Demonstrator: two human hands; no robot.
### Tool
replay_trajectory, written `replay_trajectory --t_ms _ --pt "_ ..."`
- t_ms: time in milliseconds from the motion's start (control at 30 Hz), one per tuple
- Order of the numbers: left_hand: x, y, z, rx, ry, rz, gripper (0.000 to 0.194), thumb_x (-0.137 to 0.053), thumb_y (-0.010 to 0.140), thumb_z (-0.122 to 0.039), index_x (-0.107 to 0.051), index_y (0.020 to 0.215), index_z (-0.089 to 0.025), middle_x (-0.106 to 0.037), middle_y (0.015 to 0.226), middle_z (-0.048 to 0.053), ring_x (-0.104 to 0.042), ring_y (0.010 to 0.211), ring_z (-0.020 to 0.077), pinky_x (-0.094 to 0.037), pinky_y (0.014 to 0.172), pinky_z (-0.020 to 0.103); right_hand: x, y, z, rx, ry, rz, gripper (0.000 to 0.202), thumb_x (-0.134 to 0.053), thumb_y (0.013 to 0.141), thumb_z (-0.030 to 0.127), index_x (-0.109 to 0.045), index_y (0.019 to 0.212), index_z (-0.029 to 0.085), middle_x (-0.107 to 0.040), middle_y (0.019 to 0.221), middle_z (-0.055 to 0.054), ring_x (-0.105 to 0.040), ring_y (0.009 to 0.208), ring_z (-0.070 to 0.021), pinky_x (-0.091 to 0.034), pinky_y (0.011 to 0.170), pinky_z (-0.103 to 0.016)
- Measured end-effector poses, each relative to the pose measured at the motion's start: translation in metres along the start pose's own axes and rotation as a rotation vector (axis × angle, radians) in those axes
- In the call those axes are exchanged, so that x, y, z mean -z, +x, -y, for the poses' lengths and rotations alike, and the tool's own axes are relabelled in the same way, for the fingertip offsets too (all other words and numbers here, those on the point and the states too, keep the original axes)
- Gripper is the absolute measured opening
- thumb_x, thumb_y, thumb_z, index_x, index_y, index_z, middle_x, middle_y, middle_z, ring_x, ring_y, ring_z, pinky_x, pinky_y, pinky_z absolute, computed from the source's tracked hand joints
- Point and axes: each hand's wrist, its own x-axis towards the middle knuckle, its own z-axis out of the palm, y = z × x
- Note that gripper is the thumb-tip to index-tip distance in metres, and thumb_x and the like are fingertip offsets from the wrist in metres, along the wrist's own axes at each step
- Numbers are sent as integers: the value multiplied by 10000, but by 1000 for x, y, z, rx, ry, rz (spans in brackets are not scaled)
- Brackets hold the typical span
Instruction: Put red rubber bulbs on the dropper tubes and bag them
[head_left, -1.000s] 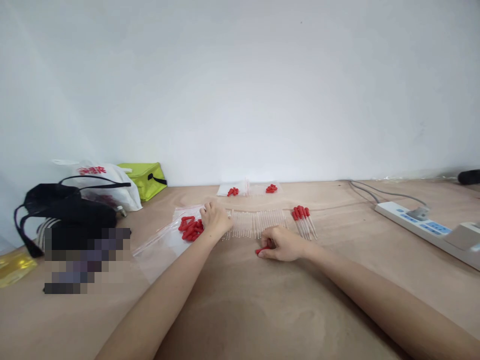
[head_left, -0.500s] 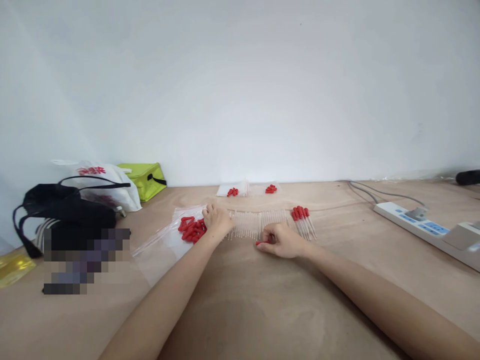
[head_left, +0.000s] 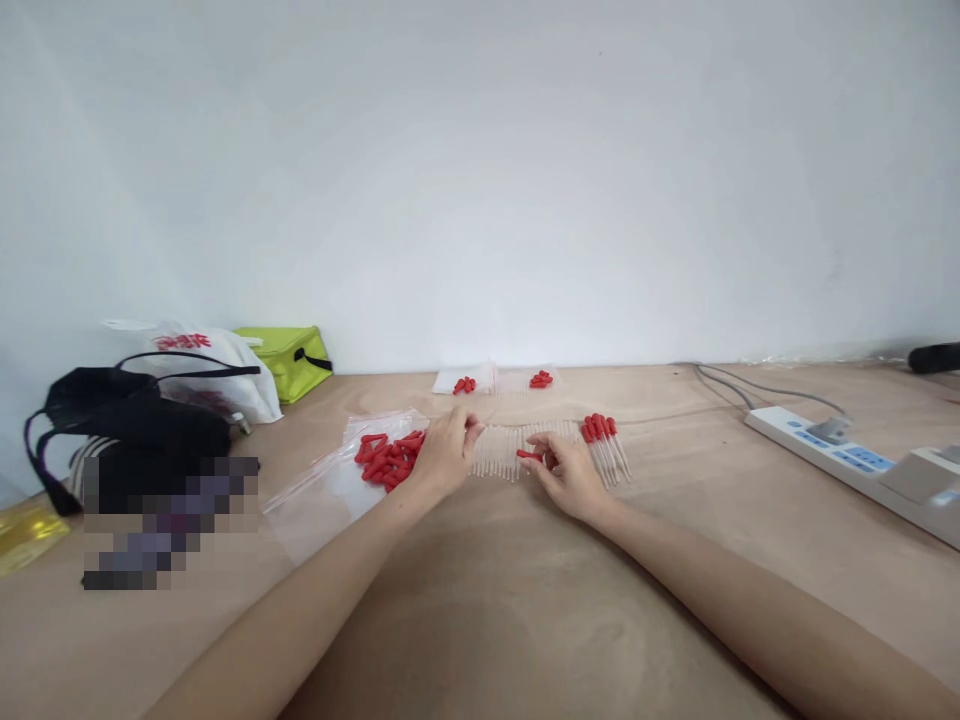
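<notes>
Evidently the right hand (head_left: 564,472) pinches one red bulb (head_left: 528,455), thumb and fingers closed on it, with part of it poking out leftward from the grip. The left hand (head_left: 445,456) is to the left of that pinch, fingers curled inward beside the clear tubes (head_left: 496,455); whether they are closed on a tube, I cannot tell. The tubes lie side by side between the hands and run on behind the right hand's fingers. Left of the left hand, and partly hidden by it, is a heap of red bulbs (head_left: 381,460) on a plastic bag (head_left: 319,500). Just right of the pinch, a few red-topped tubes (head_left: 608,455) lie close together.

The bulb looks light, soft and rubbery, likely to squash under a hard squeeze yet cling to skin; its fatter body seems the best hold. The tubes look thin, stiff and slick, perhaps brittle, so a gentle grip near the middle would probably suit them.
</notes>
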Motion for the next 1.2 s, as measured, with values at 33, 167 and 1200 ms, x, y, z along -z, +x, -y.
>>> replay_trajectory --t_ms 33,167,1200 --pt "-1 -10 2 -82 -87 -14 169 -362 852 -219 -521 854 -163 -585 792 38 -525 747 173 -404 705 296 0 -1 1 30 7 -5 183 -484 789 274 -543 921 161 -580 741 -46 -521 639 -132 -426 606 -264" --pt "-9 -47 16 -261 -205 -33 204 -353 854 -200 -539 930 -164 -621 845 60 -544 786 181 -406 754 320 -1 -4 7 139 44 3 172 -437 815 224 -585 897 192 -573 829 -72 -546 774 -158 -443 696 -301" --pt "-17 -55 15 -440 -352 9 259 -358 859 -173 -593 967 -160 -645 883 77 -588 809 145 -480 715 264 -3 -14 17 244 224 170 163 -468 810 246 -603 883 190 -602 805 -56 -563 735 -131 -463 681 -266"
